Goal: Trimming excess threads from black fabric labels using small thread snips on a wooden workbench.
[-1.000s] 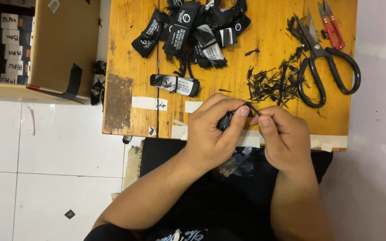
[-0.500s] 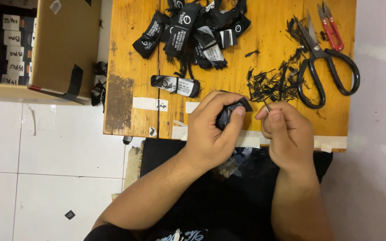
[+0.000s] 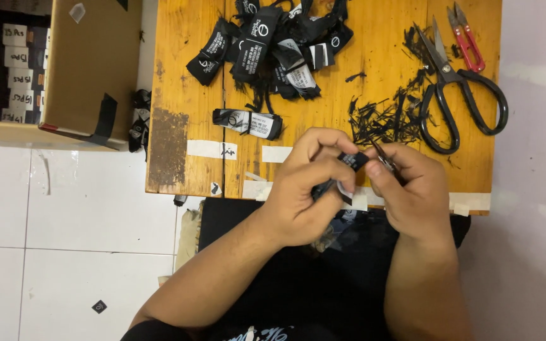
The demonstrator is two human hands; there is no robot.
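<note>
My left hand (image 3: 307, 189) pinches a small black fabric label (image 3: 348, 165) over the near edge of a wooden table (image 3: 178, 95). My right hand (image 3: 415, 189) is closed around a thin metal tool (image 3: 380, 155) whose tip meets the label. A single folded black-and-white label (image 3: 247, 123) lies on the wood just beyond my left hand. A pile of black labels (image 3: 273, 44) sits at the far side of the table.
Large black-handled scissors (image 3: 459, 101) and small red-handled snips (image 3: 465, 38) lie at the right, beside black thread trimmings (image 3: 383, 117). A cardboard box (image 3: 86, 69) stands left of the table over white floor tiles (image 3: 64, 240). Strips of masking tape (image 3: 213, 149) mark the table's near edge.
Both hands have shifted slightly and drawn together again after parting; the left hand has turned the label, and the tool tip is back at it.
</note>
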